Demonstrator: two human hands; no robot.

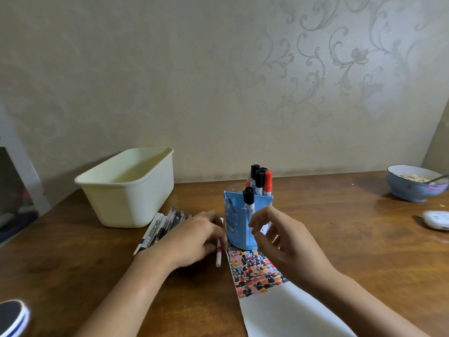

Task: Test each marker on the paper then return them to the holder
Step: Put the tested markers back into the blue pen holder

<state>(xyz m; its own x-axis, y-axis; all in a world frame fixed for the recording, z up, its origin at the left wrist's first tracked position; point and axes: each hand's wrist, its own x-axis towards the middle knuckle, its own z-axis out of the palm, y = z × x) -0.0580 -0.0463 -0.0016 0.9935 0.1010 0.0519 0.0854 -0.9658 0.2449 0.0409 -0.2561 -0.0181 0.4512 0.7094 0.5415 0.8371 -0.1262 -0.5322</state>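
A big brown wooden table (340,239) sits against a wall with swirly patterns (315,69). On the left side of the table, near the wall, stands a cream plastic tub (126,190). A long sheet of paper (279,310) lies in front of the person; its far part is full of small black, orange and pink marks and its near part is white. The blue holder (239,224) stands on the far end of the paper. Five markers (261,182) stand in it, most with black caps and one with an orange cap. One black-capped marker sits lower at the front. Far to the right is a blue bowl (413,183) with food and a spoon in it. Near it lies a small white thing (436,220), too blurry to tell what it is. A bunch of loose markers (160,226) lies on the table between the tub and the holder. The left hand (194,239) rests on this bunch with its fingers (213,221) curled down. One marker with a pink band (219,251) lies just under these fingers, beside the paper's left edge; I cannot tell if they pinch it. The right hand (279,242) hangs just beside the holder, fingers loose and a little spread, holding nothing
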